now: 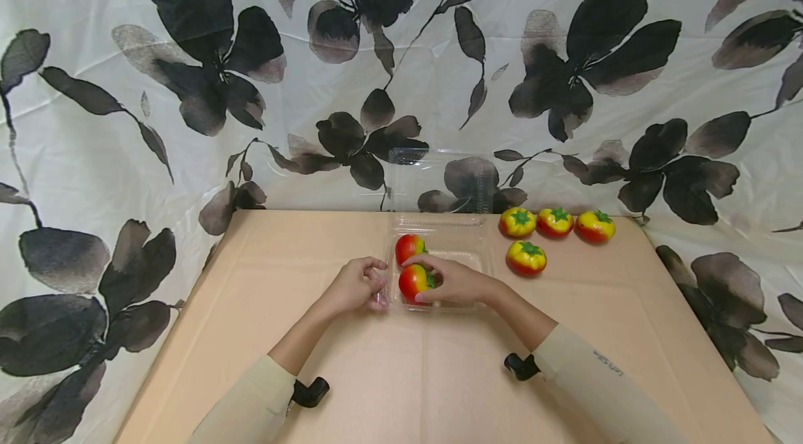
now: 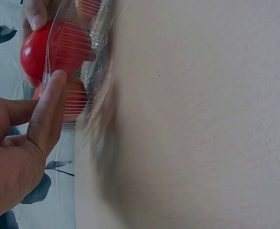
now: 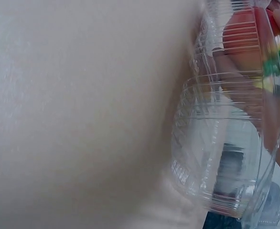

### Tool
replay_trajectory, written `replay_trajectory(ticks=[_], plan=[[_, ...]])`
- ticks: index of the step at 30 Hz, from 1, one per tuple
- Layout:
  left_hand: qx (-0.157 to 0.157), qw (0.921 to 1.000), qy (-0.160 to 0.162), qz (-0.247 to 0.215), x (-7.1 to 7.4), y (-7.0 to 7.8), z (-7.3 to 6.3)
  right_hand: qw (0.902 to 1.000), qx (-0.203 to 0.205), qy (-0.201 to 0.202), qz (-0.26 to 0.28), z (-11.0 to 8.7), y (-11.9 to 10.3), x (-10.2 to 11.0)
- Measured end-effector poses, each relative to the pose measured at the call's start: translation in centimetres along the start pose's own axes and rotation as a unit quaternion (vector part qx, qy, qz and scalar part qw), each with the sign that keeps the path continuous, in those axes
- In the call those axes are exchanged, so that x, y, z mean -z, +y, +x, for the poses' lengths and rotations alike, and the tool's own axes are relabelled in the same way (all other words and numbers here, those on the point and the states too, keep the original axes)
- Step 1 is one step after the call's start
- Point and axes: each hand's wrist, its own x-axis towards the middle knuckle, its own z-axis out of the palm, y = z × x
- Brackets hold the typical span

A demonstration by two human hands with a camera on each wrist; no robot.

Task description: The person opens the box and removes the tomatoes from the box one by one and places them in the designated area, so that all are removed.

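Observation:
A clear plastic clamshell container lies on the table with its lid raised at the back. Two red-and-yellow tomatoes with green tops sit along its left side, a rear tomato and a front tomato. My right hand reaches in from the right and grips the front tomato, thumb at its near side and fingers over the far side. At the container's left edge, my left hand pinches the rim; its fingers lie along the ribbed wall in the left wrist view.
Right of the container stand several more tomatoes: a nearer tomato and a back row ending with a right-hand tomato. A tan covering lies over the table. Behind hangs a white cloth with dark flowers.

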Motion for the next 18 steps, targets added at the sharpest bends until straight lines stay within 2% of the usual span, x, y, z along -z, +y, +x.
replay_trajectory(ticks=[18], plan=[[0.000, 0.9999, -0.008, -0.014, 0.0, 0.2, 0.0, 0.9994, 0.029, 0.013, -0.015, -1.9, -0.3, 1.3]])
